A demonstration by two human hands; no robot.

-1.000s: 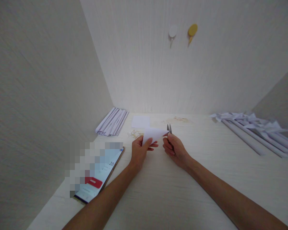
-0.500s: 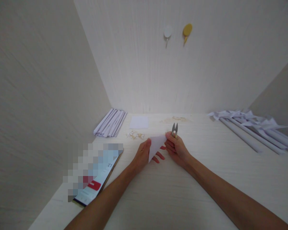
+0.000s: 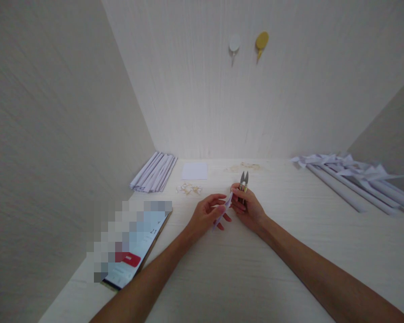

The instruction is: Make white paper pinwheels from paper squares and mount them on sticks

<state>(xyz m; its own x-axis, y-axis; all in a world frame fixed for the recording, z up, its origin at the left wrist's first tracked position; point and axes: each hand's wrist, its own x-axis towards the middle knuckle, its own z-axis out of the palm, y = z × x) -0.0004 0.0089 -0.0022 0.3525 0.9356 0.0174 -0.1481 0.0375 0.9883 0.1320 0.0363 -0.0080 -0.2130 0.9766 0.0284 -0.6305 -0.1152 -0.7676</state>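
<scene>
At 8 o'clock on the table (image 3: 289, 251), the phone (image 3: 131, 253) screen shows "21". Near the centre, the left hand (image 3: 207, 215) pinches a folded white paper (image 3: 223, 210) with curled fingers. Just at 3 o'clock of it, the right hand (image 3: 247, 207) is closed around small snips (image 3: 244, 179), blades parted.

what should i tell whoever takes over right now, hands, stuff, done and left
Left hand: pinching a folded paper, seen nearly edge-on, just above the desk.
Right hand: holds snips, blades up and slightly apart, and touches the paper's top corner.
Around: rolled paper sticks back left, one flat white square and small scraps behind the hands, a phone front left.
Done: a pile of paper pinwheels on sticks lies at right.
Left: the held paper shows no cut that I can make out; the sticks back left carry no pinwheels.
</scene>
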